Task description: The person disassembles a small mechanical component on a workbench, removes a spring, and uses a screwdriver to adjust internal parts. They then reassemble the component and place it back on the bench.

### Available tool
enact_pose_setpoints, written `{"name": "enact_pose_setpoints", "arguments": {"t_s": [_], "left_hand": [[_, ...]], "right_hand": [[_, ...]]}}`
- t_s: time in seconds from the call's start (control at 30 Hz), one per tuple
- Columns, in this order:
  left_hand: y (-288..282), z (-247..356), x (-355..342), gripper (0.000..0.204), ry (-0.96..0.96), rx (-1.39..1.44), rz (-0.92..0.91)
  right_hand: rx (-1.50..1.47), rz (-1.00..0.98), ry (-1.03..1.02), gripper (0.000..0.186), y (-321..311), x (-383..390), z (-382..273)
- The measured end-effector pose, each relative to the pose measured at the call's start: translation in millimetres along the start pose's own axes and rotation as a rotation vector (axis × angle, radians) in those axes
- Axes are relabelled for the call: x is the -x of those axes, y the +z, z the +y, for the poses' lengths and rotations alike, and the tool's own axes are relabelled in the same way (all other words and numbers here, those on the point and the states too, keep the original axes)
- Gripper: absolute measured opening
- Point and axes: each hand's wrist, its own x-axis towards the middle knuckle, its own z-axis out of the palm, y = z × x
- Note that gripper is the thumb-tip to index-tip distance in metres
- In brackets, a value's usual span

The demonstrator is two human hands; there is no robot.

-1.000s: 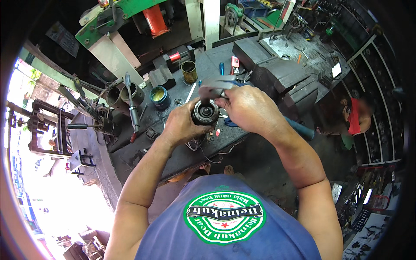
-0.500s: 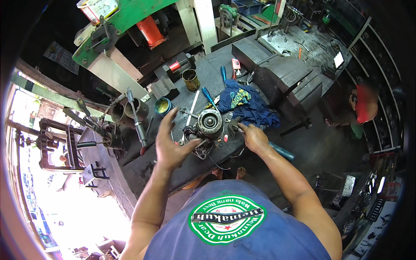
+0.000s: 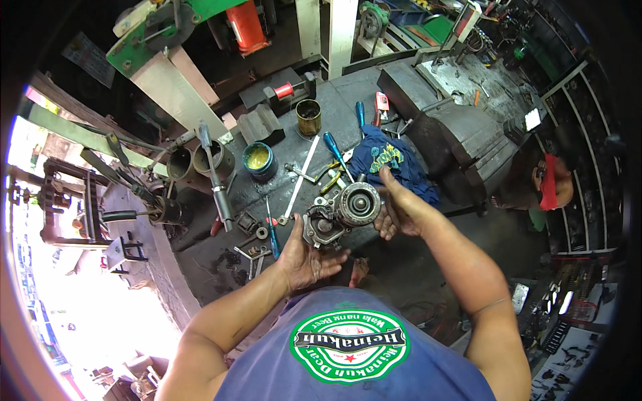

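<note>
A greasy metal machine part with a round, ringed, pulley-like face is held between my two hands near the bench's front edge. My left hand supports it from the lower left, palm up, with its fingers stretched under the housing. Against the round side, my right hand grips it, thumb up and fingers partly behind the part. Just beyond lie a blue-handled screwdriver, yellow-handled pliers and a crumpled dark blue cloth. Another blue screwdriver lies left of the part.
On the bench are an open blue tub of yellow grease, a rusty can, a metal strip and small metal pieces. A large vise stands right. Tool-filled cylinders stand left. A person is at far right.
My hands have closed in on the machine part, which is now turned and shifted right and nearer. The dark-headed tool with a teal handle at my right hand is no longer visible.
</note>
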Motion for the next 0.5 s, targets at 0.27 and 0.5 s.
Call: {"name": "enact_pose_setpoints", "arguments": {"t_s": [0.27, 0.5], "left_hand": [[25.5, 18.1, -5.9, 0.096, -0.009, 0.097, 0.13], [18.1, -14.6, 16.5, 0.079, 0.025, -0.135, -0.163]], "right_hand": [[0.089, -0.086, 0.292, 0.092, 57.5, 26.7, -52.1], [0.066, -0.025, 0.145, 0.064, 71.7, 88.5, 5.3]]}}
